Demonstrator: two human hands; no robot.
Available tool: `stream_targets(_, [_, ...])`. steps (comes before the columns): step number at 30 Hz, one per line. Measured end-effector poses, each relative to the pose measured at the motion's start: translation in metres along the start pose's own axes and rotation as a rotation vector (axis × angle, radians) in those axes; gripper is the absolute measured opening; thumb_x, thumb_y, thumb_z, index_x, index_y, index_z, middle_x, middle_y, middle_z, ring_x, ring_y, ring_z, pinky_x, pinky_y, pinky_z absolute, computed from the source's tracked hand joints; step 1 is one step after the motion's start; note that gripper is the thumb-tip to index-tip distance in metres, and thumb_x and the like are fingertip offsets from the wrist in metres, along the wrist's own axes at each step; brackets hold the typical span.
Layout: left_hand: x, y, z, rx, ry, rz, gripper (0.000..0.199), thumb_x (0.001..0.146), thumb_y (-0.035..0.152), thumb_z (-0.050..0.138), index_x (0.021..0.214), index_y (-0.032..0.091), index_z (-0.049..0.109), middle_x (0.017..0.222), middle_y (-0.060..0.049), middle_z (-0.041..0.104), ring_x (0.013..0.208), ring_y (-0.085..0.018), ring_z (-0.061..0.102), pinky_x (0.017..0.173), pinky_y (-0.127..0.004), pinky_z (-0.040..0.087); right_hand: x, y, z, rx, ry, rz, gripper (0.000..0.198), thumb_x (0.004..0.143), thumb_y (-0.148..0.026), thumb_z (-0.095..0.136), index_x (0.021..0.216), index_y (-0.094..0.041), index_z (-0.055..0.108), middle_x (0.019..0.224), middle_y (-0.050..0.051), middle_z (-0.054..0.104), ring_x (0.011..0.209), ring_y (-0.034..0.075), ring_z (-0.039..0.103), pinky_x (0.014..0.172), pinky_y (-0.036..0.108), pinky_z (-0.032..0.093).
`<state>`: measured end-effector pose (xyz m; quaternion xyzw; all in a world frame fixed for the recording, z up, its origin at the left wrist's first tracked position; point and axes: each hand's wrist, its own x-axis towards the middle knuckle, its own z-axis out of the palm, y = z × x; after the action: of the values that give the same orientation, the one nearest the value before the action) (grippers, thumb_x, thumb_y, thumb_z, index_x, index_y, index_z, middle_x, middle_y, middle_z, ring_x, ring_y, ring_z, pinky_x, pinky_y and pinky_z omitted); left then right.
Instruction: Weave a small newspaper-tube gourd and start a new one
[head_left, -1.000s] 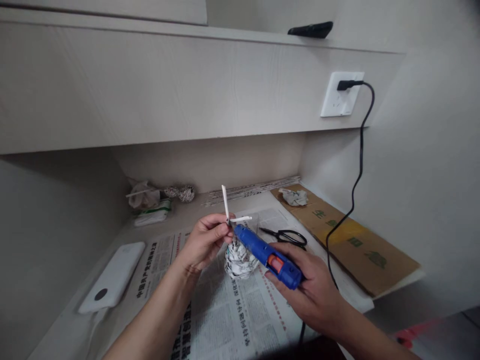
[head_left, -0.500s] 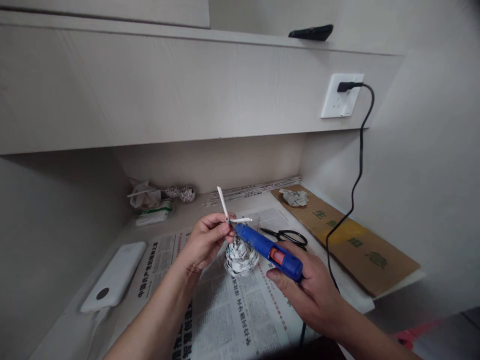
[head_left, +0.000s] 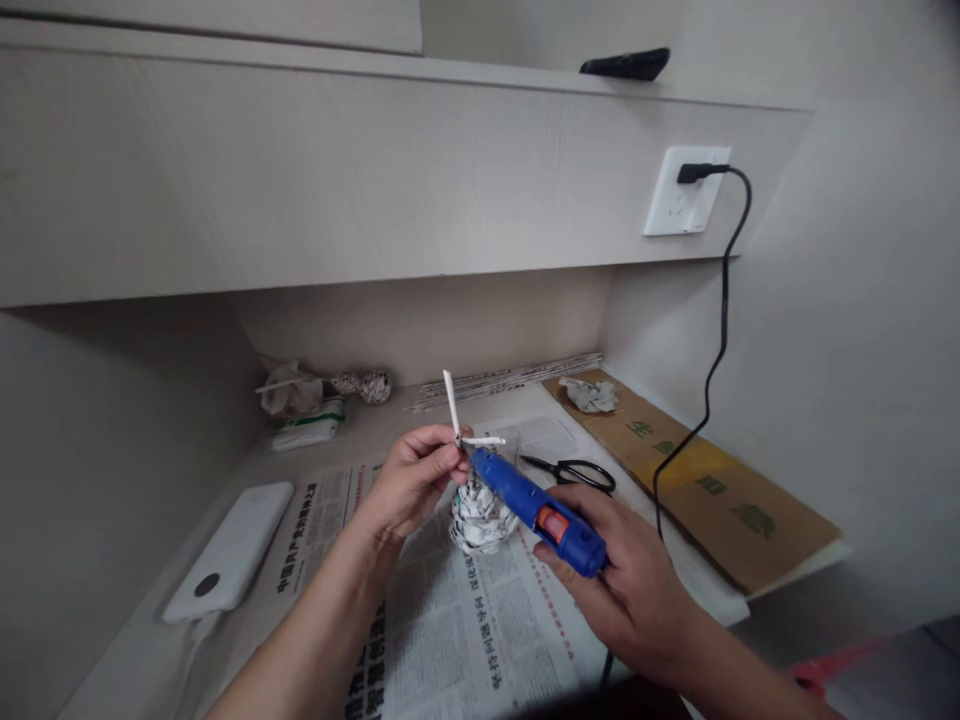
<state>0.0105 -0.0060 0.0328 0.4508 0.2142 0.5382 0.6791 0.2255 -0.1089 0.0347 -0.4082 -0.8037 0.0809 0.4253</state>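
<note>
Your left hand (head_left: 416, 482) has its fingertips closed at the narrow top of a woven paper piece (head_left: 480, 522), where two white paper sticks (head_left: 451, 405) come out, one upward and one to the right. Your right hand (head_left: 626, 575) is gripping a blue glue gun (head_left: 521, 495), whose front end points to your left fingertips; I cannot tell if its tip touches the paper. The woven piece is below the gun, over the newspaper (head_left: 442, 620) spread on the table. Just beyond the gun lie black scissors (head_left: 583, 474). Farther left is a white power bank (head_left: 229, 553); to the right, a cardboard sheet (head_left: 697, 485) carries crumpled paper (head_left: 590, 395).
</note>
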Motion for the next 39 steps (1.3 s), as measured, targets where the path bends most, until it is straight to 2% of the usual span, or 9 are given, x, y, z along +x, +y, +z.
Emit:
stream_targets(10, [-0.001, 0.0, -0.001, 0.001, 0.03, -0.024, 0.029, 0.054, 0.024, 0.088, 0.078, 0.012, 0.075, 0.064, -0.003, 0.069, 0.052, -0.007, 0.06, 0.048, -0.011, 0.049, -0.001, 0.003, 0.002, -0.034, 0.03, -0.041, 0.04, 0.08, -0.015, 0.056, 0.117, -0.023, 0.045, 0.098, 0.004, 0.062, 0.081, 0.019, 0.058, 0.071, 0.034, 0.047])
stream_targets(17, [-0.001, 0.002, 0.0, 0.012, 0.013, -0.009, 0.028, 0.055, 0.025, 0.088, 0.075, 0.012, 0.074, 0.066, -0.003, 0.068, 0.051, -0.006, 0.057, 0.048, -0.013, 0.049, 0.001, 0.001, 0.003, 0.001, -0.011, -0.006, 0.04, 0.078, -0.011, 0.056, 0.115, -0.022, 0.046, 0.096, 0.004, 0.062, 0.081, 0.018, 0.058, 0.073, 0.033, 0.046])
stream_targets(21, [-0.001, 0.002, -0.002, 0.033, 0.013, -0.006, 0.028, 0.056, 0.025, 0.087, 0.077, 0.012, 0.074, 0.066, -0.003, 0.068, 0.051, -0.006, 0.058, 0.049, -0.013, 0.05, 0.005, -0.003, 0.001, 0.084, -0.033, 0.075, 0.025, 0.081, -0.016, 0.057, 0.105, -0.02, 0.052, 0.086, 0.002, 0.06, 0.072, 0.016, 0.055, 0.067, 0.03, 0.044])
stream_targets(25, [-0.001, 0.003, -0.002, 0.046, 0.021, 0.001, 0.027, 0.056, 0.023, 0.087, 0.079, 0.013, 0.075, 0.067, -0.003, 0.069, 0.051, -0.006, 0.06, 0.049, -0.013, 0.05, 0.007, -0.007, 0.0, 0.275, -0.066, 0.199, 0.009, 0.089, -0.025, 0.054, 0.095, -0.02, 0.055, 0.081, 0.001, 0.058, 0.07, 0.014, 0.053, 0.065, 0.028, 0.045])
stream_targets(31, [-0.001, 0.005, 0.001, 0.085, 0.018, 0.072, 0.023, 0.057, 0.02, 0.086, 0.075, 0.013, 0.073, 0.077, -0.004, 0.07, 0.052, -0.007, 0.062, 0.05, -0.016, 0.052, 0.006, -0.006, 0.0, 0.47, -0.049, 0.292, 0.013, 0.091, -0.03, 0.054, 0.099, -0.02, 0.057, 0.083, 0.001, 0.061, 0.071, 0.013, 0.055, 0.064, 0.025, 0.047])
stream_targets(39, [-0.001, 0.005, 0.003, 0.125, 0.037, 0.111, 0.021, 0.058, 0.021, 0.085, 0.073, 0.013, 0.072, 0.079, -0.003, 0.07, 0.052, -0.008, 0.062, 0.051, -0.019, 0.054, 0.01, -0.008, -0.004, 0.45, -0.032, 0.32, 0.018, 0.091, -0.034, 0.053, 0.101, -0.02, 0.06, 0.091, 0.005, 0.065, 0.079, 0.017, 0.059, 0.071, 0.03, 0.051])
